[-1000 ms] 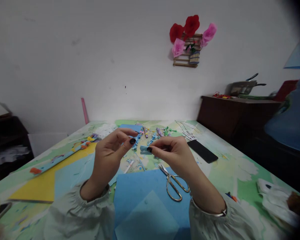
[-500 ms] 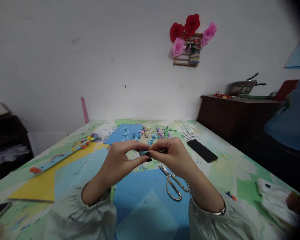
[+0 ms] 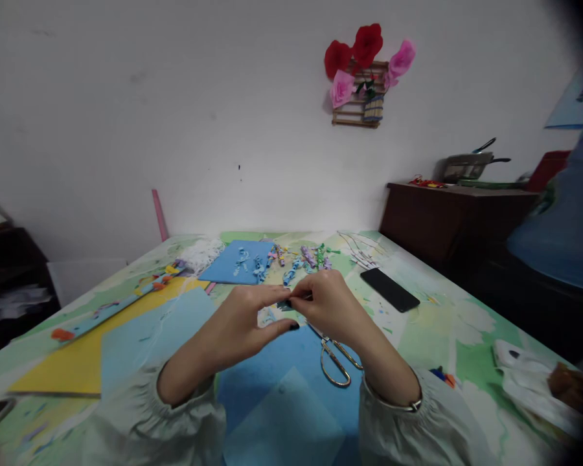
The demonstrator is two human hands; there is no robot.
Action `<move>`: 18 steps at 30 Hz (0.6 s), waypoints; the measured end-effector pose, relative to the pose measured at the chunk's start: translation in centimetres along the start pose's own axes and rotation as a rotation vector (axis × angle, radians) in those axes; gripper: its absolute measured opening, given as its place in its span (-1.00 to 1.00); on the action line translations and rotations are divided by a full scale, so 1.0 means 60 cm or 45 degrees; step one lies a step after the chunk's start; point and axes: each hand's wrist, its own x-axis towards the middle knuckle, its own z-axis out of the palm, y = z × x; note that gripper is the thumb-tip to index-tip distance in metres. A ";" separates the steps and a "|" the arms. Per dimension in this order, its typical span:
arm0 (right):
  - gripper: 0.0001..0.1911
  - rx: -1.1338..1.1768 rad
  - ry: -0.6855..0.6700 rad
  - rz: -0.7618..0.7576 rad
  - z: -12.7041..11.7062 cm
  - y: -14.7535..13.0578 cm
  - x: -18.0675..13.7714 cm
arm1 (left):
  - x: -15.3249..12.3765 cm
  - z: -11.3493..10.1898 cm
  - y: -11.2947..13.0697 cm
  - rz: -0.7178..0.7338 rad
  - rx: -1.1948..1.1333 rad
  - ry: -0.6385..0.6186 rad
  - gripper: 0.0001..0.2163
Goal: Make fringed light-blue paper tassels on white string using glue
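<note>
Over the middle of the table, my right hand (image 3: 328, 304) pinches a small dark-bluish piece (image 3: 284, 303), possibly paper, mostly hidden by the fingers. My left hand (image 3: 243, 321) is open, its thumb apart from its stretched fingers, whose tips reach close to the piece; I cannot tell whether they touch it. Below my right hand lie gold-handled scissors (image 3: 337, 369), blades partly covered by that hand. They rest by a blue sheet (image 3: 252, 375) with a lighter blue square (image 3: 284, 421) on top.
Behind my hands are several curled paper figures (image 3: 308, 257) and a blue board (image 3: 233, 272). A black phone (image 3: 389, 289) lies to the right, with white tissue (image 3: 529, 388) nearer the edge. Yellow board (image 3: 63, 369) and light blue sheets (image 3: 140, 336) lie left. A person in blue (image 3: 558, 220) is at far right.
My left thumb has come away from the small piece and dropped lower, widening the gap to the fingers. My right hand keeps its pinch. The view has shifted slightly.
</note>
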 end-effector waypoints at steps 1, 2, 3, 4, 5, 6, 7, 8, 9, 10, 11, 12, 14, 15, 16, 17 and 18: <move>-0.81 0.009 -0.017 -0.005 0.001 0.001 0.001 | 0.001 0.003 -0.004 0.016 0.016 0.020 -0.76; -0.81 0.023 -0.034 -0.007 0.002 0.002 0.002 | 0.001 0.006 -0.008 0.032 0.034 0.041 -0.80; -0.81 0.039 -0.051 -0.007 0.003 0.003 0.002 | 0.002 0.009 -0.012 0.051 0.054 0.060 -0.82; -0.81 0.055 -0.065 -0.004 0.003 0.004 0.003 | 0.002 0.012 -0.015 0.075 0.075 0.071 -0.83; -0.81 0.068 -0.077 0.001 0.003 0.005 0.003 | 0.002 0.015 -0.017 0.100 0.097 0.076 -0.83; -0.80 0.079 -0.085 0.006 0.003 0.005 0.003 | 0.002 0.017 -0.017 0.124 0.121 0.080 -0.83; -0.80 0.086 -0.092 0.012 0.002 0.005 0.003 | 0.002 0.018 -0.017 0.139 0.143 0.080 -0.83; -0.79 0.090 -0.099 0.016 0.002 0.005 0.003 | 0.002 0.019 -0.015 0.141 0.160 0.078 -0.84; -0.78 0.089 -0.102 0.019 0.003 0.005 0.003 | 0.002 0.020 -0.012 0.133 0.171 0.072 -0.85; -0.78 0.085 -0.102 0.022 0.003 0.005 0.003 | 0.003 0.021 -0.010 0.118 0.175 0.065 -0.85; -0.77 0.080 -0.101 0.026 0.003 0.005 0.002 | 0.003 0.023 -0.007 0.106 0.179 0.060 -0.86; -0.77 0.075 -0.099 0.032 0.004 0.005 0.002 | 0.004 0.024 -0.005 0.098 0.187 0.057 -0.86; -0.76 0.064 -0.093 0.046 0.005 0.005 0.002 | 0.004 0.029 -0.003 0.102 0.216 0.068 -0.86; -0.76 0.061 -0.091 0.051 0.005 0.005 0.002 | 0.003 0.031 -0.004 0.106 0.231 0.079 -0.86; -0.76 0.060 -0.087 0.055 0.005 0.006 0.002 | 0.003 0.033 -0.005 0.107 0.240 0.092 -0.86; -0.76 0.059 -0.083 0.059 0.005 0.006 0.002 | 0.002 0.035 -0.006 0.101 0.243 0.104 -0.86; -0.77 0.060 -0.081 0.062 0.005 0.006 0.003 | 0.001 0.037 -0.007 0.087 0.239 0.114 -0.86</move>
